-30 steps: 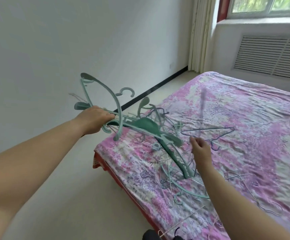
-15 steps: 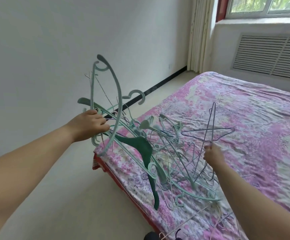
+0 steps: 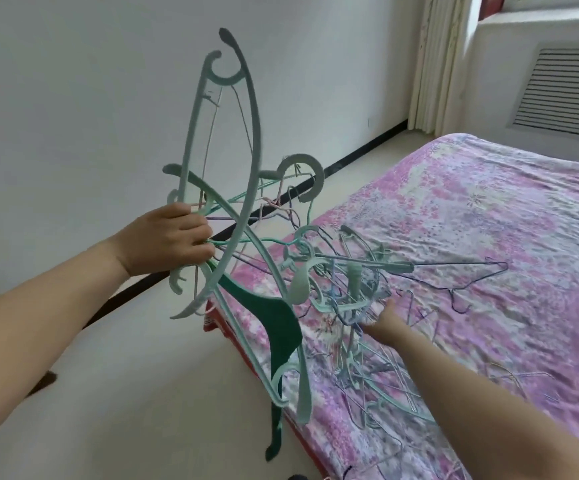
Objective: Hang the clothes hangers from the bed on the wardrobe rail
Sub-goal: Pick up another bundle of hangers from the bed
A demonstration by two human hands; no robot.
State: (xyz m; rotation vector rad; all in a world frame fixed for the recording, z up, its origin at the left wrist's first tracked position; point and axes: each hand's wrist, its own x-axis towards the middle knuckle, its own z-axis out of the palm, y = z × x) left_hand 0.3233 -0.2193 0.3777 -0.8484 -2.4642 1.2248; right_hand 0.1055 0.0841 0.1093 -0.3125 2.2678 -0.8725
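Observation:
My left hand [image 3: 170, 237] grips a bundle of pale green plastic hangers [image 3: 246, 133] and thin wire ones, lifted off the bed's corner. A dark green hanger [image 3: 277, 327] dangles from the bundle, past the bed edge. The bundle is still tangled with a heap of hangers [image 3: 346, 282] on the pink floral bed [image 3: 488, 202]. My right hand [image 3: 390, 322] reaches into that heap with fingers stretched out, touching the wires. A blue wire hanger [image 3: 471, 271] lies flat just beyond it. No wardrobe rail is in view.
A white wall with black skirting [image 3: 350, 157] runs along the left, with bare floor between it and the bed. A curtain [image 3: 440, 64] and a radiator grille [image 3: 565, 91] stand at the far end. A small dark thing [image 3: 43, 382] lies on the floor.
My left hand has lifted the bundle higher and tipped it upright, and the dark green hanger now hangs down. My right hand let go of the upright wire hanger and moved into the heap.

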